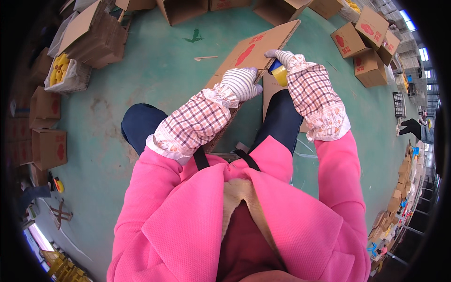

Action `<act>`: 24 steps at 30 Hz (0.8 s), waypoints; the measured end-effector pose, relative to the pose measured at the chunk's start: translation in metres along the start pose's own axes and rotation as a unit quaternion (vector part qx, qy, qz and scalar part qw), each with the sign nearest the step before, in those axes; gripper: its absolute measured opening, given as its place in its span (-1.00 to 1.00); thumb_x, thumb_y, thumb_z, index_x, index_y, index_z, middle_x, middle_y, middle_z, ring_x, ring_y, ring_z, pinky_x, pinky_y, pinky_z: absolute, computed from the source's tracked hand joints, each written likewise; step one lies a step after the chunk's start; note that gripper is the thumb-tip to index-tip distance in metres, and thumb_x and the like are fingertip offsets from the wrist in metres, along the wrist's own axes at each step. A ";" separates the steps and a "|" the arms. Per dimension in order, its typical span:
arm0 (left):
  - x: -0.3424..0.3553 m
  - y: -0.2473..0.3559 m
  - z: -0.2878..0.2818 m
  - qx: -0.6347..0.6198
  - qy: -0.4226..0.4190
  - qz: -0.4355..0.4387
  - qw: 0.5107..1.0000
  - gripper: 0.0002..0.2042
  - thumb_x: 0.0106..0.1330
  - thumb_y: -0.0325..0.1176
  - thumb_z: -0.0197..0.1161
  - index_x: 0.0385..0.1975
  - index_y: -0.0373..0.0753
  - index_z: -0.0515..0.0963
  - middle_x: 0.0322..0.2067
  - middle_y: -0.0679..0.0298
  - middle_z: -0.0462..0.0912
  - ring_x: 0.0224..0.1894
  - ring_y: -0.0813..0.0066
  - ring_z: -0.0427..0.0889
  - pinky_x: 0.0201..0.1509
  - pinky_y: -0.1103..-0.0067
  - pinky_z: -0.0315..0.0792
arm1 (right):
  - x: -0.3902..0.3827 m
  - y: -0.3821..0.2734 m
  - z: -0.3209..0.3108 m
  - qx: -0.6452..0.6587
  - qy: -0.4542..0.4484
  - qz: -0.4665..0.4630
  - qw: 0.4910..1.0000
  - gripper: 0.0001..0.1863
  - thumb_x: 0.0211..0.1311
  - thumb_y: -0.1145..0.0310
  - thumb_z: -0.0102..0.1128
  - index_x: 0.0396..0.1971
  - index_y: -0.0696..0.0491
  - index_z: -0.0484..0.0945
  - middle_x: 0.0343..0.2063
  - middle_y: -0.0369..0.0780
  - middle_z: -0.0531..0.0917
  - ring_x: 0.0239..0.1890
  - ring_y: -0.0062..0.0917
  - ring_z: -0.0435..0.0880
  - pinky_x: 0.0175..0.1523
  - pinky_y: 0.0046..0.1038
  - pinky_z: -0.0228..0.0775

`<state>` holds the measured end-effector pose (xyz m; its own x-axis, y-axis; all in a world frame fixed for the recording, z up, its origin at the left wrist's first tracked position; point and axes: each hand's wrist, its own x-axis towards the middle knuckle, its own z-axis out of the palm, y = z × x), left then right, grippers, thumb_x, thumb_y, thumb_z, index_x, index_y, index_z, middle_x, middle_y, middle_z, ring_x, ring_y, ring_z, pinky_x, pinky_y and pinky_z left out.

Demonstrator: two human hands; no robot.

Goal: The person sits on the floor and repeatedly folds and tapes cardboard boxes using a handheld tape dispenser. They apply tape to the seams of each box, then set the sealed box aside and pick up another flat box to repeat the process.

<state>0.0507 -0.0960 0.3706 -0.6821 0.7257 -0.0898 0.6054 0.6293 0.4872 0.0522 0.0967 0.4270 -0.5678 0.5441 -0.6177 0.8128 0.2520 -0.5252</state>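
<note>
A flattened brown cardboard box (253, 51) with red print stands tilted in front of me, rising to the far right. My left hand (238, 84), in a striped glove, grips its near edge. Over the same edge, farther right, my right hand (284, 57) is closed on a tape dispenser (280, 75) with a yellow roll and a blue part, which lies against the cardboard. The fingers of my right hand are partly hidden behind the dispenser and sleeve. Below it, another cardboard piece (271, 89) shows between the box and my right knee.
Open cardboard boxes (183, 10) line the far side, with more boxes stacked at the right (369, 40) and left (47, 148). A white crate (70, 77) with yellow items stands at the far left. Scraps lie on the green floor (155, 70). Another person (416, 129) is far right.
</note>
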 end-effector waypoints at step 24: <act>0.059 -0.058 -0.017 -0.357 0.062 -0.133 0.923 -0.29 0.20 -0.06 0.42 0.26 -0.38 0.38 0.21 0.01 0.49 0.31 0.17 0.40 0.38 0.47 0.21 | 0.127 0.030 0.015 0.191 0.041 -0.098 0.976 -0.19 -0.05 -0.08 0.48 0.14 0.15 0.51 0.05 -0.07 0.60 0.03 -0.30 0.62 0.15 -0.34 0.41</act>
<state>-0.0314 -0.0948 0.3518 -0.8362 0.5065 -0.2101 0.0158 0.4052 0.9141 0.0028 0.1613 0.3241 -0.6827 0.5814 -0.4426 0.5728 0.0497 -0.8182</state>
